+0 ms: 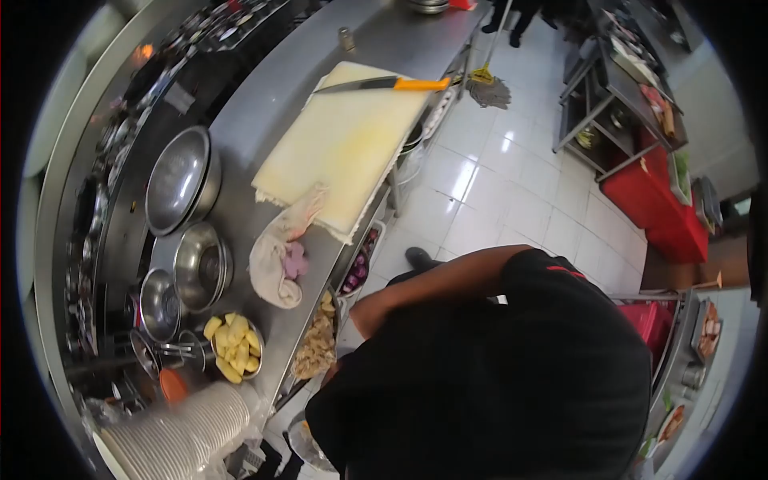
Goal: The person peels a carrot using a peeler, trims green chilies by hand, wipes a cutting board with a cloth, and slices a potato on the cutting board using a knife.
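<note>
Neither of my hands shows its fingers. A black-sleeved torso (496,376) fills the lower middle, and a bare arm (448,280) bends down beside the counter edge, its hand hidden behind the shirt. Nearest to that arm is a container of pale peelings or cut pieces (316,348) below the counter edge, with red onions (356,272) in a crate beyond. On the counter a crumpled cloth (276,260) lies against a large white cutting board (340,152). A knife (384,84) with an orange handle rests on the board's far end. Peeled potatoes (236,346) fill a bowl.
Metal bowls (178,180) stand along the counter's left side. A stack of white plates (176,432) in plastic is at the lower left. Beyond the tiled floor (512,180) are a mop (488,88), red containers (652,200) and a metal shelf (596,112). Another person's legs (520,20) show at the top.
</note>
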The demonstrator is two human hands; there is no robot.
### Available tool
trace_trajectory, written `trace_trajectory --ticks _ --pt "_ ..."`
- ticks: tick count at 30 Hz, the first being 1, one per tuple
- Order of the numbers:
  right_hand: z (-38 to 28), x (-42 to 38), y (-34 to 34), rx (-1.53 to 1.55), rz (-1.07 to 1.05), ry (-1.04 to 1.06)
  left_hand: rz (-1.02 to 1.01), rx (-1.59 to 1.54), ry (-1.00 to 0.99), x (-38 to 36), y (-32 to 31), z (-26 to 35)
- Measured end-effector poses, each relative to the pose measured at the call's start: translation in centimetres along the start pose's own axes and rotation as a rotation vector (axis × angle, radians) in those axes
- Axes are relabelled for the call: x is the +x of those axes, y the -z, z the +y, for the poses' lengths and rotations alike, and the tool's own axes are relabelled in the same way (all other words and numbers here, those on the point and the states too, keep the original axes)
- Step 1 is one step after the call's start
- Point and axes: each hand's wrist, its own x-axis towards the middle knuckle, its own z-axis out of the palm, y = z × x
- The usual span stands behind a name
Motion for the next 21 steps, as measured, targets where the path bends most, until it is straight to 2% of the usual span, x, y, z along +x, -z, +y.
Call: trace_trajectory --ticks 6,9,10,13,16,17,20,21 --pt "-0.6 -5.9 5.7 0.178 0.313 -0.226 -0.077 -0.07 0.028 -0.3 -0.2 -0.8" --pt "-3.2 -8.8 8.9 0.274 0.39 -0.292 -0.109 -0.155 0.056 -0.9 -1.3 -1.1" --pt "-2.5 -8.8 8.7 0.36 0.52 -0.235 -0.123 -0.193 0.065 -1.1 -1.9 -1.1" --pt "-1.9 -9.2 10.1 0.411 0.46 -0.293 -0.163 -0.299 0.081 -1.4 -3.9 -1.5" --pt "-0.2 -8.5 10.6 0.309 0.29 -0.306 -0.132 -0.411 0.071 -1.6 -6.2 -1.8" --pt "-0.5 -8.5 10.8 0.285 0.231 -0.332 -0.074 -0.458 0.054 -2.2 -7.6 -1.5" --pt "-1.2 -9.1 12.5 0.211 0.024 -0.33 0.093 -0.566 0.195 -4.1 -9.7 3.5" --pt "-1.1 -9.6 13.2 0.191 -0.047 -0.314 0.17 -0.737 0.172 -4.0 -11.0 3.7"
